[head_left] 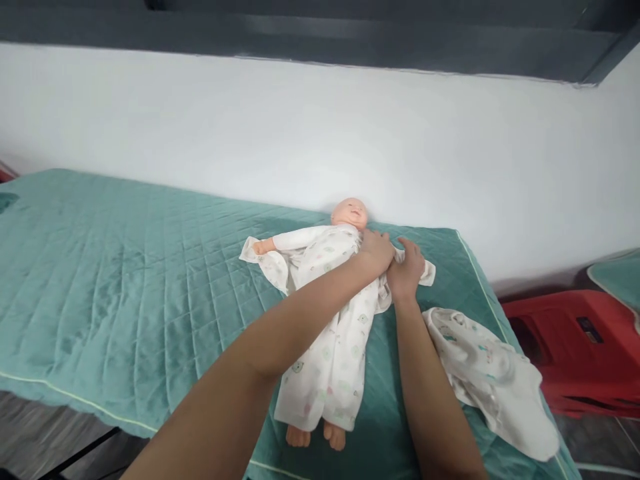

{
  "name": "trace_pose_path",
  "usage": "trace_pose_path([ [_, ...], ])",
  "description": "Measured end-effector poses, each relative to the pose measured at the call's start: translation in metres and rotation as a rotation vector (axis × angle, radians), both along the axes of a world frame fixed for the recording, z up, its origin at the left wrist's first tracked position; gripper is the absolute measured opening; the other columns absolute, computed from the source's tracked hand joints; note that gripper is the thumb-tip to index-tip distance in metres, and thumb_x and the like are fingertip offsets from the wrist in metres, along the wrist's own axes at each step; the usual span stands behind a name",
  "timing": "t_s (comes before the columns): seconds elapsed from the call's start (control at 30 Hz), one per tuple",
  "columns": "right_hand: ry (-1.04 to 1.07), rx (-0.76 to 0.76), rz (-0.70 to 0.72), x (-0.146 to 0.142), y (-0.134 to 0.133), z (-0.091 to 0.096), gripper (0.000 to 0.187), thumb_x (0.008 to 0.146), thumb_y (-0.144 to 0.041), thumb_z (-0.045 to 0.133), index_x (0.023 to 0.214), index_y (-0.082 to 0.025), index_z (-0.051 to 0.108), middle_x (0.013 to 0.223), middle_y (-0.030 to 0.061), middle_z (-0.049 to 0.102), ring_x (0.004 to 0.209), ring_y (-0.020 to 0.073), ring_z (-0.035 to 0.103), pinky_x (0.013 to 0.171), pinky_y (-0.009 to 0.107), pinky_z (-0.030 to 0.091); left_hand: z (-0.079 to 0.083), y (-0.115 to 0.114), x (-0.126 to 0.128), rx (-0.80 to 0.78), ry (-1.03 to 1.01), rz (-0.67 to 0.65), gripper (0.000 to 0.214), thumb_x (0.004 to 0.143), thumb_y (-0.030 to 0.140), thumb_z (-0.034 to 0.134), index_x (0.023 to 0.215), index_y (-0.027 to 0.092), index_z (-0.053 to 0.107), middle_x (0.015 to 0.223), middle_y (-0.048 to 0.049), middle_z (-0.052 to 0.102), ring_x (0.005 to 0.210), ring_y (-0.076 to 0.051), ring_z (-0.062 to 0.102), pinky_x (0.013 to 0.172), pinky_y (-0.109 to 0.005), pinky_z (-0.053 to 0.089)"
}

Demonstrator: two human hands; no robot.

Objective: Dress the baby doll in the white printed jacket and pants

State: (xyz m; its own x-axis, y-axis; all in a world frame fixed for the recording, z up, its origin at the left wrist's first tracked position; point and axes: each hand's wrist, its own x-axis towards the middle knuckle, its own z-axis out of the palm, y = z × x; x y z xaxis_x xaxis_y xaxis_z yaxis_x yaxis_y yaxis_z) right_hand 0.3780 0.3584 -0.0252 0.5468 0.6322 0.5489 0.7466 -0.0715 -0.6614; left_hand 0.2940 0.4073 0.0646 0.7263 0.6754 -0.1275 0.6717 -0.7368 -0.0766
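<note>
While the baby doll (350, 213) lies face-up near the wall side of the teal quilted bed (125, 280), both hands work at its shoulder. Left hand (376, 252) rests on the printed romper (335, 360) by the collar, fingers curled down; cannot tell if it pinches cloth. Right hand (406, 270) touches it, closed round the sleeve (428, 272), cuff poking out past the fingers. Dressing looks mostly done: other sleeve (295, 238) is on with the doll's fist showing, romper covers trunk and legs, bare feet (316, 436) stick out. Probably left: this arm through, front fastened; the closure isn't visible. Spare printed garment (493, 380) lies crumpled just beside the right forearm; red stool (570, 347) stands off the bed.
</note>
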Motion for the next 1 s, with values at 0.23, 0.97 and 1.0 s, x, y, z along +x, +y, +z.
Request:
trace_pose_path([
  [0.23, 0.059, 0.088, -0.005, 0.016, -0.001, -0.006, 0.054, 0.064, -0.015, 0.046, 0.115, -0.018, 0.063, 0.123, 0.0113, 0.063, 0.118, 0.0267, 0.056, 0.106, 0.047, 0.04, 0.016, 0.023, -0.018, -0.002, 0.079, -0.013, 0.036, 0.087, 0.011, 0.054, 0.119, 0.017, 0.068, 0.124, -0.0134, 0.067, 0.114, -0.03, 0.059, 0.097, -0.045, 0.044],
  [0.97, 0.416, 0.093, -0.027, 0.019, -0.001, -0.005, 0.046, 0.064, -0.021, 0.05, 0.108, -0.021, 0.062, 0.116, 0.0069, 0.062, 0.1, 0.0205, 0.064, 0.092, 0.037, 0.05, 0.001, 0.046, -0.022, 0.046, 0.077, -0.237, 0.041, 0.08, 0.015, 0.059, 0.121, 0.013, 0.061, 0.104, -0.0168, 0.072, 0.096, -0.03, 0.068, 0.08, -0.037, 0.047],
  [1.0, 0.443, 0.094, -0.032, 0.018, -0.002, -0.004, 0.045, 0.064, -0.021, 0.05, 0.108, -0.02, 0.062, 0.116, 0.007, 0.062, 0.101, 0.0204, 0.064, 0.092, 0.037, 0.05, 0.003, 0.047, -0.024, 0.054, 0.081, -0.235, 0.041, 0.08, 0.014, 0.06, 0.121, 0.014, 0.061, 0.103, -0.0165, 0.073, 0.096, -0.03, 0.068, 0.079, -0.036, 0.047],
])
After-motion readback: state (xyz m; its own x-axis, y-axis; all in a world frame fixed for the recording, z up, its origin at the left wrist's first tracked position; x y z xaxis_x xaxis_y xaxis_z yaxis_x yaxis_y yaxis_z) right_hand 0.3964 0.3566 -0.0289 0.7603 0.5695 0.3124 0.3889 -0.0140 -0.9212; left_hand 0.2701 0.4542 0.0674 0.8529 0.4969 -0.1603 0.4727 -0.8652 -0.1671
